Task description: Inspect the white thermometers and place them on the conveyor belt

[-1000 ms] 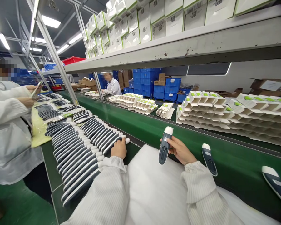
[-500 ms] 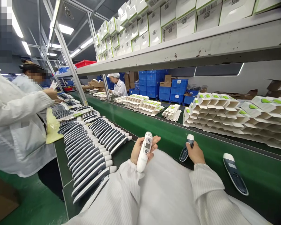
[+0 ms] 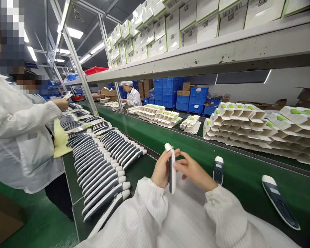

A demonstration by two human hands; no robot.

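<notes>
A white and dark-blue handheld device (image 3: 172, 172) stands nearly upright, side-on, in my left hand (image 3: 162, 169), whose fingers wrap round it. My right hand (image 3: 195, 171) is at the device's right side, its fingertips against or very near it, fingers apart. On the green belt to the right lie a second device (image 3: 218, 169), back side up, and a third (image 3: 280, 201) farther right. Long rows of similar devices (image 3: 103, 186) rest side by side on the table at the left.
Open white-green cartons (image 3: 237, 120) are stacked beyond the belt, with flat cartons (image 3: 190, 124) beside them. A shelf (image 3: 196, 58) of white boxes hangs overhead. A co-worker (image 3: 23, 137) stands at the left; another person (image 3: 133, 96) sits farther back.
My right hand has left the device on the belt and come over to my left hand. The held device has turned from face-up to side-on. Both belt devices appear farther right and nearer.
</notes>
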